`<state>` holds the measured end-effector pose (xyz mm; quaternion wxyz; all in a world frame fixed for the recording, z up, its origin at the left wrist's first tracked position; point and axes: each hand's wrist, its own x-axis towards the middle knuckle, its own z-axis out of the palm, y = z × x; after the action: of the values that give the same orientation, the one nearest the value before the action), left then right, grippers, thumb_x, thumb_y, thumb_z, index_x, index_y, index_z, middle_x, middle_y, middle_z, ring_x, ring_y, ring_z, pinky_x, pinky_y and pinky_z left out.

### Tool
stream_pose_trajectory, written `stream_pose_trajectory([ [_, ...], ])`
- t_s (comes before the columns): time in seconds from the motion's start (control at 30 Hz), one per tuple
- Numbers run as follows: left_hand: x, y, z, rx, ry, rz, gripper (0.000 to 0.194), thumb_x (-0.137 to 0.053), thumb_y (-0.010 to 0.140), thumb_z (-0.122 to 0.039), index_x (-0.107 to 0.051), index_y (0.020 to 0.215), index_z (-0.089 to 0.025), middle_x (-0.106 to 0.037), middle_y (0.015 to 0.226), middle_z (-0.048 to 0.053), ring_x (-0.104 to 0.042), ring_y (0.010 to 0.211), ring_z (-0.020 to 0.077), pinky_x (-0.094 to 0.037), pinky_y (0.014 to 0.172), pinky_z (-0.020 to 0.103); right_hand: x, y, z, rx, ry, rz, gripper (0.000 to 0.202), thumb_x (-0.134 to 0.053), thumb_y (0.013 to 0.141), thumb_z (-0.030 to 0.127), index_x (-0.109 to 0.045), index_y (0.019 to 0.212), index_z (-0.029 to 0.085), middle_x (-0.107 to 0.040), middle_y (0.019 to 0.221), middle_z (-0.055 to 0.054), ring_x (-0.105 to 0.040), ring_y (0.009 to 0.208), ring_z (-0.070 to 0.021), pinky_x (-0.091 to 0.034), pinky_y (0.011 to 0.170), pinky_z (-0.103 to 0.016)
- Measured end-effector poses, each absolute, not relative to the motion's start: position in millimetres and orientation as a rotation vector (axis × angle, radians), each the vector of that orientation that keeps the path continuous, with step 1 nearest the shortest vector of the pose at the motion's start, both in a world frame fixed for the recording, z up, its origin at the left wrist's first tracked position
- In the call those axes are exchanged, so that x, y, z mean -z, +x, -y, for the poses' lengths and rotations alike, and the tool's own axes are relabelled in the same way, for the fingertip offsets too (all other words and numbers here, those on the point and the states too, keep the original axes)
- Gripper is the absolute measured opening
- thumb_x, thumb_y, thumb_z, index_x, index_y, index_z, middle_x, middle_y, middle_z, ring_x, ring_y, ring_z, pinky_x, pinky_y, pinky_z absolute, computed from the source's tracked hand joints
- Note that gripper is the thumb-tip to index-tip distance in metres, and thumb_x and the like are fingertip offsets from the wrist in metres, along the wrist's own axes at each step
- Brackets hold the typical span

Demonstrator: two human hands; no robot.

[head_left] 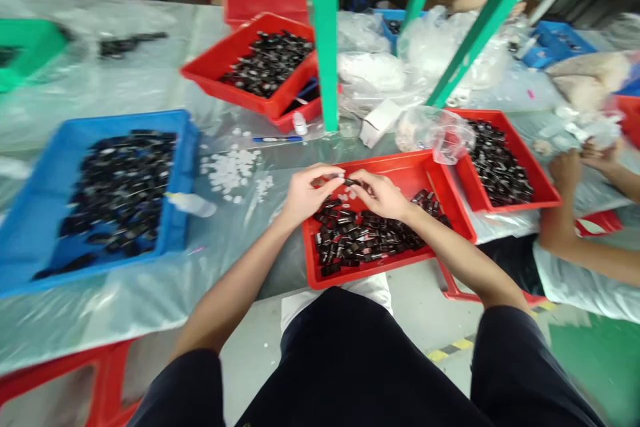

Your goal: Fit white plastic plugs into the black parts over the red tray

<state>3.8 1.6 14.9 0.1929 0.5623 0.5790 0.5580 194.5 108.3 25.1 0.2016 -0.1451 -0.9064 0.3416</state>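
Above the back part of a red tray [385, 163], my left hand [311, 192] and my right hand [383, 193] meet with fingers closed on one small black part [351, 182]. Its exact kind is too small to make out. Below my hands, many small black parts [360, 233] with shiny bands fill much of the tray, along with a few white bits [346, 199]. Left of my left hand, a spread of small white pieces [231, 170] lies on the plastic-covered table.
A blue tray [187, 173] of black parts stands left, with a squeeze bottle [193, 204] at its edge. A green post [327, 40] rises behind my hands. Another red tray [545, 199] stands right, near a co-worker's hands [575, 163]. A blue pen [277, 139] lies farther back.
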Motion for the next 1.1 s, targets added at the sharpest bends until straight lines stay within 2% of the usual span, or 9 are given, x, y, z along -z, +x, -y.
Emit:
stream_pose_trajectory([
  [0.13,-11.9,2.1,-3.2,-1.601,1.589,-1.657,0.019,-0.076,0.086,-0.039,-0.082,0.096,-0.024,-0.079,0.097,0.004,-0.072,0.079,0.0169,-0.058,0.072,0.029,-23.3,193.9,-111.5,-1.002,-0.313,2.501,0.020,-0.046,0.108,0.032,-0.058,0.118,0.019,-0.071,0.111,-0.006,-0.066,0.092,-0.0166,-0.047,0.084,-0.026],
  [0.2,-8.3,0.6,-6.6,-1.635,1.613,-1.647,0.014,-0.079,0.084,-0.037,-0.082,0.097,-0.031,-0.080,0.096,-0.001,-0.072,0.077,0.0172,-0.059,0.071,0.031,-22.6,194.1,-114.7,-1.008,-0.306,2.531,0.018,-0.046,0.109,0.031,-0.057,0.118,0.019,-0.071,0.111,-0.006,-0.066,0.092,-0.0162,-0.047,0.084,-0.026],
  [0.33,-9.8,3.1,-9.0,-1.649,1.667,-1.618,0.019,-0.082,0.080,-0.036,-0.081,0.095,-0.047,-0.079,0.092,-0.009,-0.072,0.077,0.0199,-0.060,0.073,0.039,-23.8,196.2,-116.0,-0.992,-0.369,2.595,0.015,-0.047,0.109,0.029,-0.055,0.119,0.021,-0.071,0.110,-0.004,-0.066,0.091,-0.0166,-0.046,0.081,-0.025],
  [0.43,-15.6,6.2,-7.8,-1.639,1.659,-1.597,0.021,-0.082,0.078,-0.038,-0.081,0.094,-0.051,-0.078,0.090,-0.010,-0.071,0.075,0.0206,-0.060,0.072,0.041,-25.7,197.3,-114.9,-0.973,-0.377,2.602,0.016,-0.046,0.110,0.029,-0.056,0.120,0.021,-0.071,0.113,-0.006,-0.066,0.095,-0.0183,-0.045,0.081,-0.027],
  [0.6,-19.4,5.9,-7.9,-1.659,1.657,-1.583,0.018,-0.083,0.078,-0.036,-0.082,0.093,-0.046,-0.078,0.086,-0.007,-0.069,0.072,0.0182,-0.058,0.066,0.036,-28.0,198.4,-113.6,-0.971,-0.358,2.600,0.018,-0.047,0.109,0.029,-0.058,0.120,0.021,-0.071,0.115,-0.006,-0.067,0.095,-0.0184,-0.046,0.083,-0.027],
  [0.7,-20.5,5.3,-5.1,-1.607,1.559,-1.537,0.014,-0.083,0.078,-0.039,-0.084,0.091,-0.033,-0.078,0.085,0.000,-0.068,0.071,0.0163,-0.057,0.062,0.030,-29.5,198.8,-107.8,-1.054,-0.298,2.510,0.019,-0.047,0.108,0.030,-0.060,0.117,0.020,-0.072,0.110,-0.006,-0.067,0.095,-0.0178,-0.047,0.086,-0.028],
  [0.8,-20.2,4.8,-2.8,-1.579,1.428,-1.438,0.025,-0.086,0.075,-0.046,-0.084,0.087,-0.024,-0.077,0.085,0.006,-0.069,0.071,0.0162,-0.057,0.064,0.028,-28.7,198.0,-102.9,-1.138,-0.244,2.399,0.021,-0.048,0.107,0.034,-0.063,0.112,0.019,-0.071,0.103,-0.005,-0.066,0.090,-0.0162,-0.048,0.084,-0.027],
  [0.9,-17.3,4.7,-3.6,-1.604,1.387,-1.392,0.028,-0.086,0.076,-0.047,-0.084,0.089,-0.022,-0.078,0.087,0.007,-0.071,0.074,0.0166,-0.057,0.067,0.028,-25.6,195.7,-103.0,-1.190,-0.229,2.315,0.023,-0.049,0.106,0.036,-0.063,0.108,0.018,-0.069,0.097,-0.004,-0.064,0.084,-0.0152,-0.048,0.082,-0.027],
  [1.1,-12.9,15.6,-1.9,-1.677,1.584,-1.604,0.023,-0.075,0.090,-0.041,-0.084,0.101,-0.023,-0.078,0.093,0.006,-0.071,0.082,0.0172,-0.059,0.078,0.031,-23.4,192.7,-106.9,-1.210,-0.300,2.291,0.026,-0.049,0.105,0.041,-0.062,0.105,0.018,-0.068,0.098,-0.005,-0.063,0.085,-0.0162,-0.049,0.082,-0.029],
])
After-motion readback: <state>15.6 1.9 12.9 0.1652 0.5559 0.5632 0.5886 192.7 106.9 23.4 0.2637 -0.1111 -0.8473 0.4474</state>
